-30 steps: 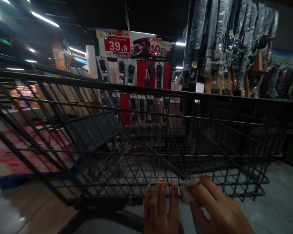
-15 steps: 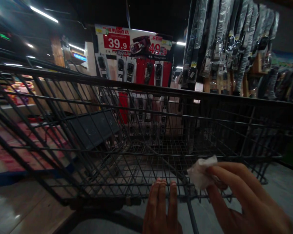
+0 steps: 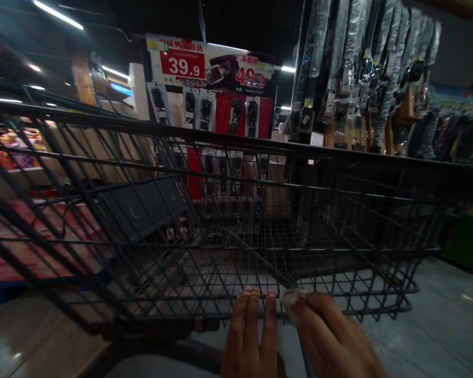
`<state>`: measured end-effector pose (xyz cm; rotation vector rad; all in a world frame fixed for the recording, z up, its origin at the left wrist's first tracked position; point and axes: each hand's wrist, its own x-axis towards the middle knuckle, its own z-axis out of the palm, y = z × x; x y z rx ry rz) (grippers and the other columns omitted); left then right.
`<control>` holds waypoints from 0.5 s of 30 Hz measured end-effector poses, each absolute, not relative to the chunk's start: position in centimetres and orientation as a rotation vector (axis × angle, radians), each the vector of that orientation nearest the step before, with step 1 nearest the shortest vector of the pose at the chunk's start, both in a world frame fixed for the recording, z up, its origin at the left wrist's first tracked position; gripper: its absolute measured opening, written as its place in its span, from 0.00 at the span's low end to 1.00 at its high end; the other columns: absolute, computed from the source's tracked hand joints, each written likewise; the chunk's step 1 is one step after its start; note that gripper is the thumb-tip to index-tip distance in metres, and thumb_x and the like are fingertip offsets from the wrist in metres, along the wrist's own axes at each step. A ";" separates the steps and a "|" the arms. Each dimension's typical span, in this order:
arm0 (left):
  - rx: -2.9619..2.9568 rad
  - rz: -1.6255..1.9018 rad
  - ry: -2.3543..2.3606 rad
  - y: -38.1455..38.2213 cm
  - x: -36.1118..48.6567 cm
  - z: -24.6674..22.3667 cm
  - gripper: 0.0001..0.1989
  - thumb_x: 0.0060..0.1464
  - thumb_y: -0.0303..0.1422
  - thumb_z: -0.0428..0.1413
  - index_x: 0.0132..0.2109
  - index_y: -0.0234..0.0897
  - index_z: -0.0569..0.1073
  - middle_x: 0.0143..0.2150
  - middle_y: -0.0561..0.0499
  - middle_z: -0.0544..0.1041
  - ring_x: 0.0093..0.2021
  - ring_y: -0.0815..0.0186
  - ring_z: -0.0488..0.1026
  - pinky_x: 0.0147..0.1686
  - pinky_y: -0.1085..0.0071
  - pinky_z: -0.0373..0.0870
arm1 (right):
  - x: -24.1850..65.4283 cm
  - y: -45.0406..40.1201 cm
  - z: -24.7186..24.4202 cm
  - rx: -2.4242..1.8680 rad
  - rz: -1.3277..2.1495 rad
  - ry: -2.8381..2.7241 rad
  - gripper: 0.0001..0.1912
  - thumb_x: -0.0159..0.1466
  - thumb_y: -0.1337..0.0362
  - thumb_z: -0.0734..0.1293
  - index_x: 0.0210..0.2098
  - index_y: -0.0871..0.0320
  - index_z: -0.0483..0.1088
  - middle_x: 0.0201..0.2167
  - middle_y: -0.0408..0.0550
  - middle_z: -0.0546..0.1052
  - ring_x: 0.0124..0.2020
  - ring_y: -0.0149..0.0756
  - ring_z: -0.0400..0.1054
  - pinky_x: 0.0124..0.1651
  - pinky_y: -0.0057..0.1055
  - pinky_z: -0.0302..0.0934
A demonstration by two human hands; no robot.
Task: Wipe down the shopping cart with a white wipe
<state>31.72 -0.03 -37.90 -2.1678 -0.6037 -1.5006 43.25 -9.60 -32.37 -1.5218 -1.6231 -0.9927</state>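
A dark wire shopping cart (image 3: 236, 182) stands sideways in front of me, its mesh basket spanning the view. Against the lower wires of its near side rests my left hand (image 3: 251, 336), fingers stretched upward with a gap between them. Just to its right, my right hand (image 3: 335, 336) is closed on a crumpled white tissue (image 3: 294, 304). The tissue presses at the lower wires near a joint of the basket. My right fingertips are partly hidden.
Behind the cart hangs a display of packaged belts (image 3: 205, 111) under a price sign (image 3: 220, 65). More wrapped belts (image 3: 347, 58) hang at upper right. A dark panel (image 3: 144, 207) sits at the basket's left end. Pale floor tiles (image 3: 449, 302) show at right.
My right hand has moved left and slightly down with the tissue, from beside the wires to close by my left hand. My left hand keeps its place on the cart. The view has shifted slightly.
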 end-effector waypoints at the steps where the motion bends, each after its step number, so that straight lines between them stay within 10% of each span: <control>1: -2.178 -1.493 -0.595 0.1 31.7 -38.0 0.22 0.53 0.24 0.46 0.55 0.34 0.68 0.53 0.44 0.70 0.58 0.56 0.62 0.53 0.63 0.64 | 43.2 -9.6 -32.9 -1.543 -0.983 -1.613 0.18 0.70 0.69 0.50 0.40 0.59 0.71 0.29 0.48 0.77 0.24 0.29 0.73 0.23 0.23 0.67; 9: -2.152 -1.807 -0.754 -0.9 33.6 -38.5 0.35 0.48 0.21 0.45 0.64 0.43 0.60 0.53 0.46 0.70 0.58 0.57 0.63 0.57 0.56 0.60 | 45.2 -11.9 -31.4 -1.461 -1.170 -1.586 0.12 0.69 0.67 0.56 0.39 0.59 0.71 0.31 0.46 0.77 0.28 0.26 0.73 0.30 0.19 0.68; 15: -2.248 -1.744 -0.681 -1.1 32.0 -36.8 0.26 0.48 0.20 0.45 0.54 0.39 0.69 0.53 0.45 0.69 0.57 0.56 0.63 0.54 0.58 0.61 | 45.7 -11.6 -27.9 -1.446 -1.159 -1.421 0.06 0.66 0.70 0.62 0.41 0.59 0.70 0.34 0.46 0.75 0.33 0.27 0.72 0.35 0.21 0.69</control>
